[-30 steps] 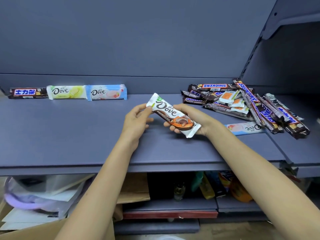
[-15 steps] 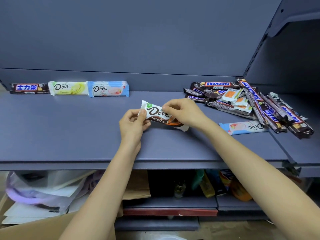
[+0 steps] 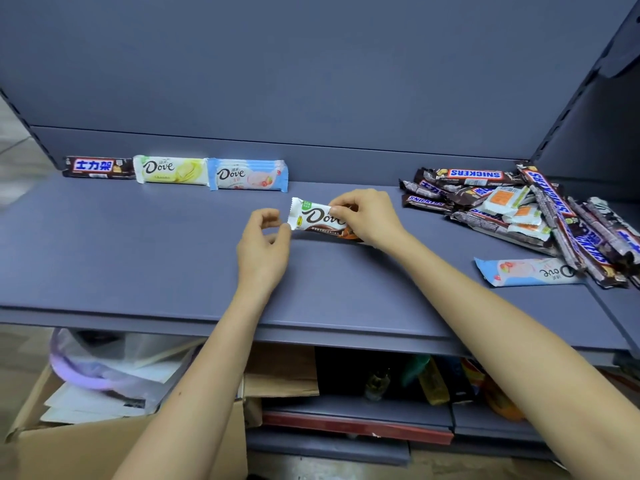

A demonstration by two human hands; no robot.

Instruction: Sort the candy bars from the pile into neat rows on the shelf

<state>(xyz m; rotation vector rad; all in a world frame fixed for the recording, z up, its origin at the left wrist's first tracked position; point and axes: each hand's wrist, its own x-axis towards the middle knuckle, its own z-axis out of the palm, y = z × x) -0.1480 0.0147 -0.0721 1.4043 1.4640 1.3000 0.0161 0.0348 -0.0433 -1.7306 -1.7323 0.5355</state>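
A white and brown Dove bar [image 3: 313, 218] lies at mid shelf, just right of the back row's end. My right hand [image 3: 367, 216] grips its right half, fingers curled over the top edge. My left hand [image 3: 265, 244] hovers beside the bar's left end, its fingers loosely curled around nothing. Three bars stand in a row along the back wall: a brown Snickers bar [image 3: 98, 167], a yellow Dove bar [image 3: 171, 169] and a blue Dove bar [image 3: 247, 174]. The pile of candy bars [image 3: 526, 213] lies at the right.
A loose blue Dove bar [image 3: 526, 271] lies in front of the pile. The grey-blue shelf [image 3: 121, 254] has a raised back wall and a slotted upright at the right corner. Below it are a cardboard box [image 3: 86, 445], papers and bottles.
Both hands carried the white and brown Dove bar back and left toward the row and lowered it to the shelf. My left hand has let go of its end.
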